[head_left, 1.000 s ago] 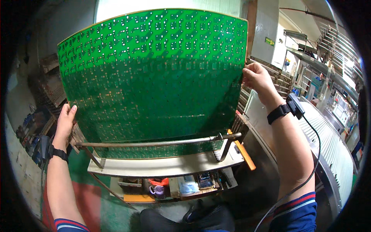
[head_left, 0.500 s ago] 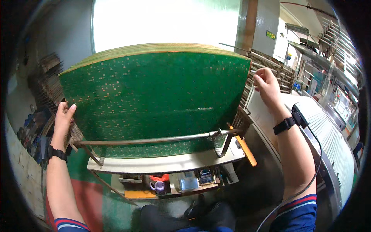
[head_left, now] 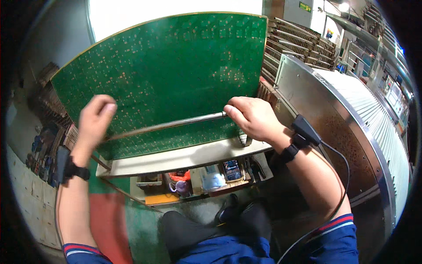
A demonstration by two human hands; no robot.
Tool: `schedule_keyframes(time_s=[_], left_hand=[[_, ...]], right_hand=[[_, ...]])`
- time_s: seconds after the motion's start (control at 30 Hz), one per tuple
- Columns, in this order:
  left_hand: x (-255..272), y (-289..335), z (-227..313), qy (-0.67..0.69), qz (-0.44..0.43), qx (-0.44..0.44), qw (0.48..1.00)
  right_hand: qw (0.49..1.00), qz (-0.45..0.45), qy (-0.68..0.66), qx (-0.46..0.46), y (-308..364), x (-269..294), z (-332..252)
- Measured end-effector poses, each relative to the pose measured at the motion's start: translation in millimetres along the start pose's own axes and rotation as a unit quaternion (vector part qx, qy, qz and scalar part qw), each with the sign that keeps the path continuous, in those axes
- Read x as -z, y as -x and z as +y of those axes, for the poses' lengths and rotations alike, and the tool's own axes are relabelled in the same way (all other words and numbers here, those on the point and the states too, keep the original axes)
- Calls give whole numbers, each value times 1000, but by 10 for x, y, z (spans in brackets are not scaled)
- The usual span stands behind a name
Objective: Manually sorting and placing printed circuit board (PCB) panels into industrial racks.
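Green circuit panel (head_left: 171,83) behind metal bar (head_left: 167,126) | right hand (head_left: 252,118) grasping bar | left hand (head_left: 93,121) clenched

A bright window (head_left: 176,13) glares at the top. To the right runs a long steel conveyor machine (head_left: 351,119) with slotted racks (head_left: 294,39) behind it. The floor (head_left: 110,220) below is painted green and red, under overhead factory lights (head_left: 343,6).
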State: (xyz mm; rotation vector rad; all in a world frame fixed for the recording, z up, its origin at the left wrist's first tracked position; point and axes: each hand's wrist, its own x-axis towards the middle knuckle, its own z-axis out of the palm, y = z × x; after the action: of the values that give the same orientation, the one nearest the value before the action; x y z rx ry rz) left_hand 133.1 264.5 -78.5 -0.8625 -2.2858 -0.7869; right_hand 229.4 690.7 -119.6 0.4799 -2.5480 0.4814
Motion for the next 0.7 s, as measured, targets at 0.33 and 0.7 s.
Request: schedule_keyframes(time_s=[0.33,0.7], left_hand=[[-1617,-467,1516,-25,-291,-116,949],[-1785,-473,1685,-75,-233,-65,967]], right_hand=[[981,168,-99,7,109,-177,76],[981,167,-51,83,118,-166,121]])
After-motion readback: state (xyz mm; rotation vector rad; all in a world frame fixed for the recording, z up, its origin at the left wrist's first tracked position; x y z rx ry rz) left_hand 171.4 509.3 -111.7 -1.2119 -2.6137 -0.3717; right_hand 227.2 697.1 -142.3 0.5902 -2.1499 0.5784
